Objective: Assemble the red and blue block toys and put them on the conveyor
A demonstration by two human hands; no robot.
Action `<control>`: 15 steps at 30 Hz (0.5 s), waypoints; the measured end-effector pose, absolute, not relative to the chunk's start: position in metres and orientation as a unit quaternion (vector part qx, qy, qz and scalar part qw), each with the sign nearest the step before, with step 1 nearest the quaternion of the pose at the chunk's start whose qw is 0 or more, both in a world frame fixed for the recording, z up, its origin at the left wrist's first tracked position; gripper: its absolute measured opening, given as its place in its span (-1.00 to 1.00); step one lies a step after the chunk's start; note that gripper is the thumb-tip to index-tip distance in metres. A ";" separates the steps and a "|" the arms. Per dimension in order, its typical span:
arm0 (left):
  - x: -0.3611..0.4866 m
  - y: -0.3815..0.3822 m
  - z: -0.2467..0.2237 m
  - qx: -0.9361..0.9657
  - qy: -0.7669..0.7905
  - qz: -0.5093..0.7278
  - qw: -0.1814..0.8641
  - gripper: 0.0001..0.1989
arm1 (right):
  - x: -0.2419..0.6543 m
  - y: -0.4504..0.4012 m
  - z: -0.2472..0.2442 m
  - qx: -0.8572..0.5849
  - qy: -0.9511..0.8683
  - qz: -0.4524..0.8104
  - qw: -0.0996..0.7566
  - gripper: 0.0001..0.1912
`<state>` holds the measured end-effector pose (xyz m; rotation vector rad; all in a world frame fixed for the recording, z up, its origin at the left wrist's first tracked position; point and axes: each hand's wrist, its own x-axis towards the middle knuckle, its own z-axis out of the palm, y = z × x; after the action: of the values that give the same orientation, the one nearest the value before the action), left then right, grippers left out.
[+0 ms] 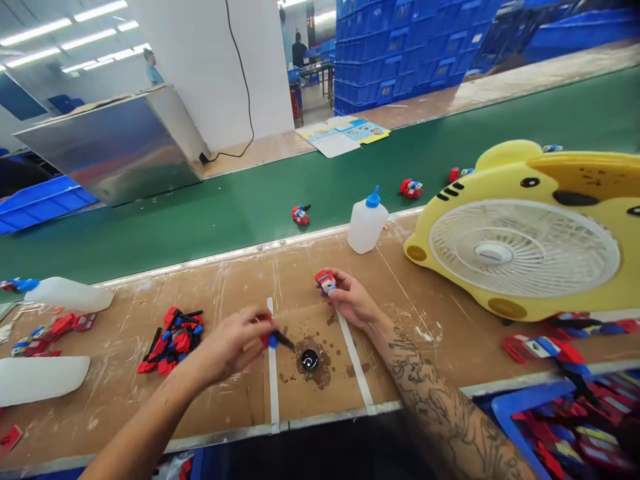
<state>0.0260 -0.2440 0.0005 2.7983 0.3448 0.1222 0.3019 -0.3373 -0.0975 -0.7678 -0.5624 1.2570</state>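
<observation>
My left hand (240,340) is closed on a small red and blue toy part with a black rod (284,339). The rod points down toward a small round cup of dark liquid (310,361), ringed by wet splashes on the cardboard, and its tip is just apart from the cup. My right hand (354,300) pinches a red, white and blue toy piece (326,281) up and to the right of the cup. To the left lies a pile of red, blue and black parts (173,340), like the one in my left hand.
A white bottle with a blue nozzle (367,223) stands behind my right hand. A yellow animal-shaped fan (520,247) fills the right side. Toy pieces ride the green conveyor belt (225,213). A blue crate of toys (505,413) sits at lower right; white bottles (75,295) lie at left.
</observation>
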 end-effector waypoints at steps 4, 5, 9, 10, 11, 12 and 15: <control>0.046 -0.292 0.014 0.997 -0.057 0.035 0.035 -0.65 | 0.300 -0.335 -0.105 -0.366 -0.245 0.561 0.701 -0.47; 0.052 -0.297 0.015 0.996 -0.076 0.024 0.025 -0.69 | 0.299 -0.335 -0.105 -0.363 -0.246 0.564 0.700 -0.48; 0.068 -0.304 0.010 0.994 -0.104 -0.010 0.019 -0.80 | 0.297 -0.337 -0.102 -0.352 -0.236 0.569 0.704 -0.48; 0.071 -0.305 0.008 0.994 -0.106 -0.019 0.017 -0.81 | 0.297 -0.337 -0.101 -0.348 -0.234 0.571 0.706 -0.47; 0.073 -0.306 0.006 0.994 -0.108 -0.026 0.016 -0.83 | 0.297 -0.337 -0.100 -0.344 -0.234 0.572 0.707 -0.46; 0.074 -0.306 0.004 0.993 -0.109 -0.032 0.014 -0.84 | 0.297 -0.338 -0.099 -0.341 -0.236 0.573 0.707 -0.46; 0.077 -0.308 0.001 0.992 -0.117 -0.036 0.014 -0.84 | 0.298 -0.338 -0.099 -0.341 -0.239 0.575 0.704 -0.46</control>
<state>0.0769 -0.3082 0.0013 3.0899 -0.3629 -0.1127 0.2980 -0.3381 -0.0989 -0.7591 -0.5312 1.2779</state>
